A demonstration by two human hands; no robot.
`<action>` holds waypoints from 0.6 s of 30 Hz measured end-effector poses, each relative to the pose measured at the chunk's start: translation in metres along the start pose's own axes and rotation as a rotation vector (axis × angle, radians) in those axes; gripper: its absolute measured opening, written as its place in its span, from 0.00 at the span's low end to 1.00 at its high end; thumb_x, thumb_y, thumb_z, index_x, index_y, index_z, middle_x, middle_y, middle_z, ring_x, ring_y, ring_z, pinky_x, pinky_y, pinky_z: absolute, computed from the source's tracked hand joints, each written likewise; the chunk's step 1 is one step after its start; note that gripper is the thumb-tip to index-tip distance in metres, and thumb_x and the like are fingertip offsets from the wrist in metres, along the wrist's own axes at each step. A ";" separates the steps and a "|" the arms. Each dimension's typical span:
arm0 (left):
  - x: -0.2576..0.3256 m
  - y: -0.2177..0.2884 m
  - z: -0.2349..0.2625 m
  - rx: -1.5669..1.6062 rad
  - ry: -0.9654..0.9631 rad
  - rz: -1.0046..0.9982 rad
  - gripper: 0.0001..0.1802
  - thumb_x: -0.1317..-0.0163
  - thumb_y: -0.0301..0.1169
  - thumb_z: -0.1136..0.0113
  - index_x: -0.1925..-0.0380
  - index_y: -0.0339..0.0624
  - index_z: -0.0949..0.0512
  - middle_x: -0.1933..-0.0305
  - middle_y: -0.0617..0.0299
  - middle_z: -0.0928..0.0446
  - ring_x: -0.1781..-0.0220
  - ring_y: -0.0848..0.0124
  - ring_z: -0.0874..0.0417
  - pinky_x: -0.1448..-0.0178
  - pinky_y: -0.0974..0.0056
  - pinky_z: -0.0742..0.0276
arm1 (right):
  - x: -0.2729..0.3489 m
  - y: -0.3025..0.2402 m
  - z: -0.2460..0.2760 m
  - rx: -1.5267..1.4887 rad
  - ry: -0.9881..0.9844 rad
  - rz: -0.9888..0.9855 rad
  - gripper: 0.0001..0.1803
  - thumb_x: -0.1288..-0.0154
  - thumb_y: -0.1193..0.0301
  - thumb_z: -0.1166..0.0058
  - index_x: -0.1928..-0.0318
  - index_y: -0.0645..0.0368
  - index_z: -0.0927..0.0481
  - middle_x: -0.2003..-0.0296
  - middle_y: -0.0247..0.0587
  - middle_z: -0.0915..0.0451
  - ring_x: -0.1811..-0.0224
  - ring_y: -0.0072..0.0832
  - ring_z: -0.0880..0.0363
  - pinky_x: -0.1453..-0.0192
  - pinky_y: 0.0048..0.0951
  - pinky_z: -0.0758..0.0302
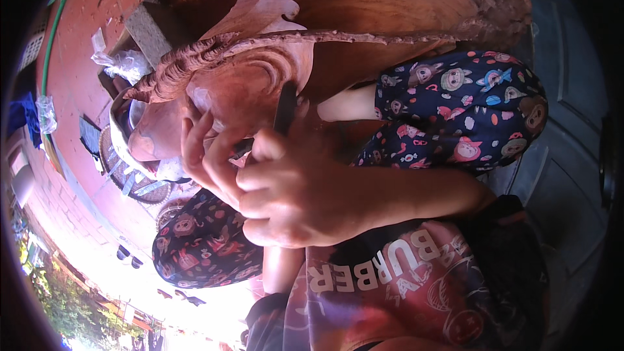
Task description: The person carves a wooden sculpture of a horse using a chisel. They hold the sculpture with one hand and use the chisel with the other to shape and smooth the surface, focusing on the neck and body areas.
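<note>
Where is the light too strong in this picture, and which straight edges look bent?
In the head view, glare washes out the paved ground at lower left; the right hand catches highlights on its knuckles; the darker blue-grey panels at right have edges curving near the picture's rim.

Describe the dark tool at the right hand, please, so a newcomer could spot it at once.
Find the large carved wood across the upper middle, then the right hand in front of it. The dark tool juts up from that hand; its straight, nearly black shape sets it apart from the curved, reddish-brown wood.
</note>
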State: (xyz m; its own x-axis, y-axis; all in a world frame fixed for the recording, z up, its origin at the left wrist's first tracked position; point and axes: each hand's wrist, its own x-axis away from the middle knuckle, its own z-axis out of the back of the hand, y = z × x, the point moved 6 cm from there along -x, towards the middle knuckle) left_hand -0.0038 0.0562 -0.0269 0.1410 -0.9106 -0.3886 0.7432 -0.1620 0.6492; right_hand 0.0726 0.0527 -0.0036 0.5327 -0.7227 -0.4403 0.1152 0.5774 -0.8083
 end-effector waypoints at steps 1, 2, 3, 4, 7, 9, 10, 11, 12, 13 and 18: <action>0.000 -0.001 -0.001 -0.001 0.003 0.001 0.09 0.44 0.36 0.30 0.68 0.44 0.15 0.61 0.57 0.18 0.53 0.60 0.17 0.42 0.57 0.24 | 0.000 -0.004 -0.003 0.010 -0.012 0.025 0.09 0.50 0.60 0.43 0.79 0.49 0.20 0.77 0.28 0.26 0.61 0.34 0.26 0.45 0.53 0.39; -0.002 -0.002 0.002 -0.003 0.013 0.004 0.09 0.44 0.36 0.30 0.68 0.44 0.15 0.61 0.56 0.18 0.54 0.60 0.17 0.42 0.57 0.24 | -0.001 -0.010 -0.006 0.019 -0.024 0.050 0.09 0.49 0.60 0.43 0.78 0.49 0.23 0.75 0.27 0.27 0.61 0.30 0.28 0.47 0.49 0.39; -0.002 -0.004 0.002 -0.009 0.023 0.013 0.09 0.44 0.36 0.30 0.68 0.44 0.15 0.61 0.56 0.18 0.54 0.60 0.17 0.43 0.57 0.24 | -0.004 -0.014 -0.007 0.022 -0.041 0.070 0.10 0.48 0.61 0.42 0.77 0.50 0.25 0.73 0.25 0.28 0.61 0.27 0.30 0.49 0.44 0.39; -0.003 -0.006 0.002 -0.012 0.030 0.022 0.09 0.43 0.36 0.30 0.68 0.43 0.15 0.61 0.56 0.18 0.54 0.60 0.17 0.43 0.57 0.24 | -0.005 -0.016 -0.004 0.037 -0.071 0.055 0.09 0.49 0.61 0.43 0.77 0.49 0.25 0.74 0.24 0.29 0.61 0.26 0.30 0.50 0.43 0.39; -0.005 -0.006 -0.003 0.013 0.036 0.022 0.09 0.43 0.36 0.30 0.68 0.43 0.15 0.61 0.56 0.18 0.54 0.60 0.17 0.43 0.57 0.24 | -0.009 -0.010 0.005 0.147 -0.093 0.007 0.08 0.51 0.61 0.44 0.78 0.49 0.25 0.76 0.23 0.30 0.62 0.25 0.30 0.50 0.40 0.39; -0.003 -0.003 -0.008 0.025 0.029 0.023 0.10 0.43 0.36 0.31 0.68 0.43 0.15 0.61 0.56 0.18 0.55 0.60 0.17 0.44 0.58 0.23 | -0.008 0.000 0.001 0.144 -0.035 -0.044 0.09 0.51 0.61 0.44 0.80 0.48 0.26 0.76 0.23 0.30 0.63 0.24 0.30 0.50 0.40 0.39; -0.001 -0.002 -0.005 0.021 0.031 0.025 0.10 0.43 0.36 0.31 0.68 0.43 0.16 0.61 0.55 0.18 0.55 0.60 0.17 0.44 0.58 0.23 | -0.006 -0.001 -0.006 0.074 -0.028 -0.063 0.09 0.51 0.60 0.45 0.80 0.48 0.26 0.76 0.22 0.30 0.63 0.24 0.30 0.50 0.41 0.39; -0.002 0.000 -0.003 0.014 0.033 0.020 0.10 0.43 0.36 0.31 0.68 0.42 0.16 0.61 0.55 0.18 0.55 0.59 0.16 0.44 0.58 0.23 | -0.003 -0.002 -0.012 0.004 -0.021 -0.082 0.10 0.50 0.59 0.45 0.80 0.48 0.26 0.76 0.22 0.29 0.63 0.24 0.30 0.50 0.41 0.40; 0.000 0.000 0.000 0.006 0.039 0.024 0.10 0.43 0.36 0.31 0.68 0.42 0.16 0.62 0.55 0.18 0.55 0.59 0.16 0.44 0.58 0.23 | -0.004 -0.008 -0.013 -0.019 -0.024 -0.076 0.10 0.50 0.59 0.45 0.80 0.48 0.25 0.76 0.22 0.29 0.63 0.23 0.30 0.50 0.41 0.40; 0.001 -0.002 0.003 -0.005 0.044 0.031 0.10 0.43 0.36 0.31 0.67 0.42 0.16 0.62 0.55 0.18 0.55 0.59 0.16 0.45 0.58 0.23 | -0.006 -0.010 -0.013 -0.035 -0.030 -0.067 0.10 0.49 0.59 0.45 0.81 0.48 0.25 0.76 0.21 0.29 0.63 0.23 0.30 0.50 0.41 0.40; 0.002 0.002 -0.004 0.030 0.031 0.025 0.10 0.42 0.36 0.31 0.67 0.41 0.16 0.62 0.55 0.17 0.56 0.59 0.16 0.46 0.58 0.22 | 0.001 -0.004 -0.016 0.221 -0.032 -0.060 0.09 0.51 0.59 0.42 0.80 0.47 0.24 0.76 0.21 0.29 0.64 0.23 0.30 0.51 0.42 0.40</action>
State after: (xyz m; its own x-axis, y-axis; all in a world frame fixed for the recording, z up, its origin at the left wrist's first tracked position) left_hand 0.0003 0.0554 -0.0291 0.1797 -0.9023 -0.3918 0.7195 -0.1511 0.6778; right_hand 0.0594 0.0440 -0.0068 0.5451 -0.7482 -0.3783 0.3267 0.6051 -0.7260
